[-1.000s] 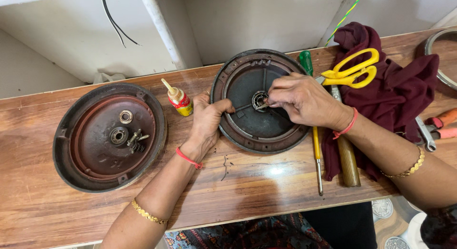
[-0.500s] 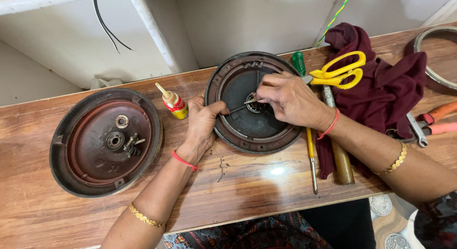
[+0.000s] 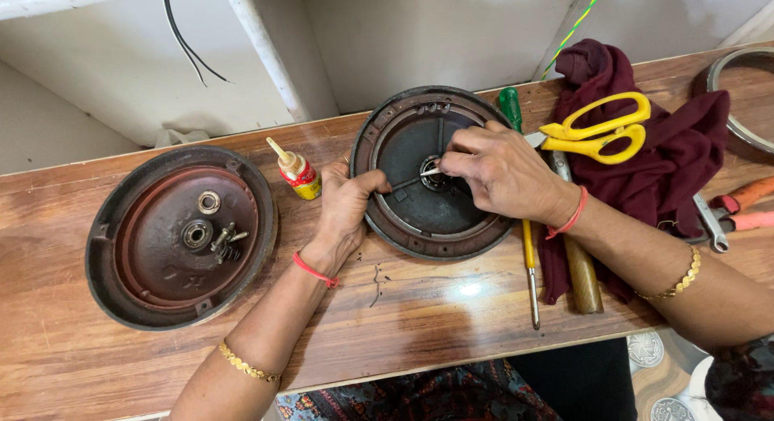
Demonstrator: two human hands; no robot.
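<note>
A dark round metal cover (image 3: 419, 219) lies open side up on the wooden bench (image 3: 419, 308). My left hand (image 3: 343, 207) grips its left rim, thumb hooked over the edge. My right hand (image 3: 500, 175) rests over the cover's right half and pinches a thin pale rod-like tool (image 3: 430, 172) whose tip sits at the central bearing hub (image 3: 434, 176). What lies under my right palm is hidden.
A second, reddish-brown round cover (image 3: 181, 236) with small loose parts inside lies at left. Between the covers stands a small yellow glue bottle (image 3: 294, 170). Right of my hand lie yellow scissors (image 3: 597, 131) on a maroon cloth (image 3: 677, 163), a green-handled screwdriver (image 3: 528, 252), a wooden handle (image 3: 582, 276) and orange-handled pliers (image 3: 738, 207).
My right hand has shifted slightly at the hub and now holds the thin tool against the centre. The left hand keeps its grip on the rim.
</note>
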